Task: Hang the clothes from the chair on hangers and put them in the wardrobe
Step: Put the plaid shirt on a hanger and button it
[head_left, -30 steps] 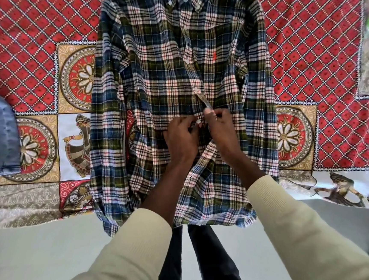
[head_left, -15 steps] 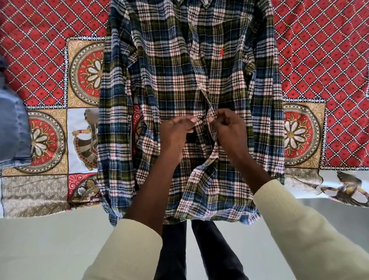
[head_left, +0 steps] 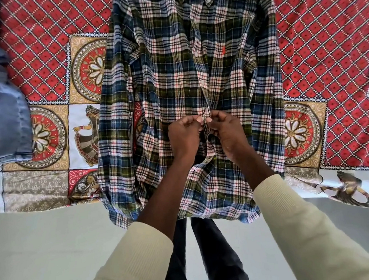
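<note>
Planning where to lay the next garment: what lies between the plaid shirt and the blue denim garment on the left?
In the head view, only patterned bedspread shows between the plaid shirt and the denim garment.
</note>
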